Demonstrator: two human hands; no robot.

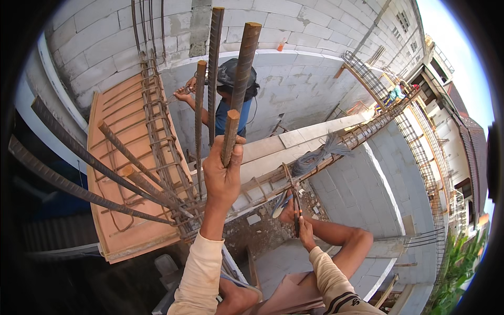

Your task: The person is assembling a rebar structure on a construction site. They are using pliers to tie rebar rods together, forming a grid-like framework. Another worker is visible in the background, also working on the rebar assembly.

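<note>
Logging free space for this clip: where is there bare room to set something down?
The pale ledge between the co-worker and the rebar cage looks bare. Crowded: the plywood, crossed by bars; around the left hand, gripping an upright rebar; the cage where the wire bundle lies.

You've got plenty of daylight here, sky (446, 29) up at the right paling to white. Below the orange board (126, 240), though, it drops into near-black shadow. Your left hand (221, 176) looks crisp, the far worker (396, 93) is kinda mushy, and the fisheye bends that block wall (100, 34) hard inside a black rim.
</note>
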